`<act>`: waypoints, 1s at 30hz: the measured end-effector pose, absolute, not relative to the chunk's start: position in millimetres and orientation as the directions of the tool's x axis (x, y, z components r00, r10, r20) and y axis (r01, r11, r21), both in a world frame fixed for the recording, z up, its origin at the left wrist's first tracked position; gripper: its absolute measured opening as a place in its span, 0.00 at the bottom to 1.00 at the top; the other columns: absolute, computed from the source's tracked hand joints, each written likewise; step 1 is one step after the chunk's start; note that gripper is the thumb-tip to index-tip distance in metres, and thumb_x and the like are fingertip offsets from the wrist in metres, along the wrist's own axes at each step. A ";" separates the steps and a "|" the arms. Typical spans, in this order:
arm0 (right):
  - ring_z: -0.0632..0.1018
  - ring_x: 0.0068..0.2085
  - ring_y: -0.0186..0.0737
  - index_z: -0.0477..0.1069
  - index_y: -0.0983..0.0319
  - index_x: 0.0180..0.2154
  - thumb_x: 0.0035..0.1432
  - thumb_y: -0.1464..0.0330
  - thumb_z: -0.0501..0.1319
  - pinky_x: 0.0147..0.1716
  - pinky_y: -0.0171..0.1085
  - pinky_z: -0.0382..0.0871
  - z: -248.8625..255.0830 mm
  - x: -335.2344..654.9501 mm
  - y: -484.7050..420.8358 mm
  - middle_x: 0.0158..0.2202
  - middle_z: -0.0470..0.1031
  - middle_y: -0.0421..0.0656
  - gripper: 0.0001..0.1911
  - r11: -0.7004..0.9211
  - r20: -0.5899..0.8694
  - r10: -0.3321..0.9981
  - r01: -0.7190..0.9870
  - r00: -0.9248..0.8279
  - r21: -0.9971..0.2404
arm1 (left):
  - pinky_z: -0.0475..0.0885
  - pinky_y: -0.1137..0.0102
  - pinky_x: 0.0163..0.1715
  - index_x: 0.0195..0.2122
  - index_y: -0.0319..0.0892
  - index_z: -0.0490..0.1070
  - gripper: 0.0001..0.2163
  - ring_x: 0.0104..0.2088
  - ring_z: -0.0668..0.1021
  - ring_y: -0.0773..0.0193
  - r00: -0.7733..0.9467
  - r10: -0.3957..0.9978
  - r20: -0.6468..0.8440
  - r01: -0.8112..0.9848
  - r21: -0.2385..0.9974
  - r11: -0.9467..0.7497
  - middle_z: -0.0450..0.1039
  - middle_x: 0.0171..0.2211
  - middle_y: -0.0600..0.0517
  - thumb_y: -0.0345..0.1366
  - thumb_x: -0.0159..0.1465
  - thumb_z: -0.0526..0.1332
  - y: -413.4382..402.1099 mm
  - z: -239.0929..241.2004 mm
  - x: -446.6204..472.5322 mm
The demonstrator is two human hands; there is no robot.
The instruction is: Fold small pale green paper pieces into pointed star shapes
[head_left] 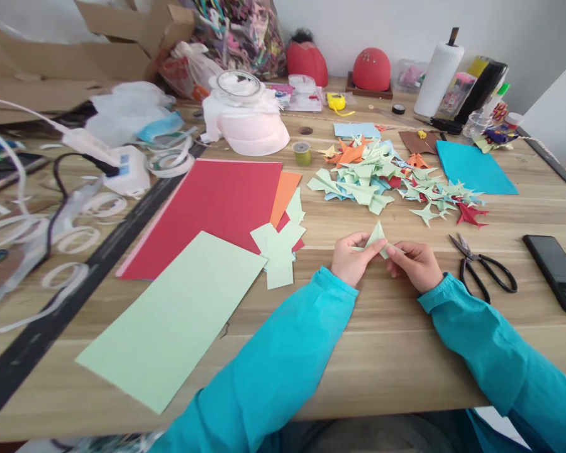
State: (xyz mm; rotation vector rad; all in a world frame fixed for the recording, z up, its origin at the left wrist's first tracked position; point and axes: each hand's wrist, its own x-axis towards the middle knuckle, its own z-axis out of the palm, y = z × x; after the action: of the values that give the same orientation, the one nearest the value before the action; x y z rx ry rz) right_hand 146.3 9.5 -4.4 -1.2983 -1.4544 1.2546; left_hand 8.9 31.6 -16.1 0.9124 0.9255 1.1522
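A small pale green folded paper piece (377, 239) is pinched between both my hands just above the wooden table (387, 352). My left hand (351, 258) grips its left side with closed fingers. My right hand (415, 264) pinches its right side. Both arms wear teal sleeves. Left of my hands lie several pale green paper squares (278, 251), and a large pale green sheet (174, 321) lies nearer the front edge.
A pile of folded paper shapes (387, 179) lies behind my hands. Black scissors (483, 267) and a black phone (556, 272) lie to the right. Red (217, 207), orange and teal (474, 167) sheets, a paper towel roll (438, 77), tape rings (82, 239) and cardboard boxes crowd the back and left.
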 end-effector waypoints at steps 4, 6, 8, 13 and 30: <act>0.68 0.17 0.30 0.69 0.64 0.20 0.48 0.55 0.60 0.17 0.31 0.63 -4.2 147.6 11.0 0.16 0.69 0.39 0.19 -0.031 -0.050 0.991 0.152 -0.125 -0.988 | 0.70 0.71 0.27 0.26 0.35 0.73 0.13 0.24 0.74 0.67 0.164 0.979 -0.119 -0.323 0.932 0.167 0.74 0.23 0.50 0.39 0.42 0.68 30.8 -13.9 8.6; 0.68 0.17 0.30 0.68 0.64 0.20 0.47 0.55 0.61 0.17 0.31 0.62 -4.3 148.0 11.4 0.16 0.69 0.39 0.18 -0.026 -0.043 0.992 0.146 -0.115 -0.989 | 0.70 0.71 0.27 0.25 0.35 0.73 0.13 0.23 0.73 0.68 0.166 0.979 -0.121 -0.313 0.935 0.168 0.74 0.22 0.51 0.38 0.41 0.69 30.2 -12.4 7.9; 0.68 0.16 0.30 0.68 0.64 0.19 0.46 0.56 0.62 0.17 0.31 0.62 -4.6 148.2 11.2 0.15 0.68 0.39 0.18 -0.012 -0.028 0.994 0.147 -0.108 -0.989 | 0.69 0.72 0.26 0.25 0.35 0.72 0.12 0.22 0.73 0.69 0.168 0.978 -0.121 -0.304 0.938 0.168 0.73 0.22 0.51 0.37 0.41 0.69 29.6 -10.9 7.2; 0.68 0.16 0.30 0.70 0.64 0.19 0.47 0.58 0.62 0.17 0.32 0.62 -6.9 148.5 10.9 0.16 0.69 0.40 0.17 -0.032 -0.042 0.995 0.099 -0.095 -0.995 | 0.68 0.72 0.25 0.24 0.36 0.72 0.12 0.21 0.72 0.70 0.192 0.975 -0.109 -0.284 0.945 0.162 0.73 0.20 0.52 0.37 0.42 0.68 29.8 -10.3 6.9; 0.64 0.13 0.28 0.68 0.64 0.19 0.50 0.56 0.59 0.12 0.30 0.56 -9.2 148.7 11.3 0.12 0.65 0.37 0.19 -0.020 -0.027 0.998 0.124 -0.058 -0.992 | 0.69 0.72 0.25 0.26 0.36 0.74 0.12 0.22 0.73 0.69 0.195 0.967 -0.165 -0.430 0.872 0.236 0.73 0.22 0.52 0.38 0.41 0.69 32.2 -16.3 9.3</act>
State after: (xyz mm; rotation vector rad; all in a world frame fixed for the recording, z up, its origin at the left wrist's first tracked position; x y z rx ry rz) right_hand 148.7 11.3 -9.2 -1.2888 -1.3332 1.2101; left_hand 9.3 32.2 -16.3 0.7897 0.8516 1.1362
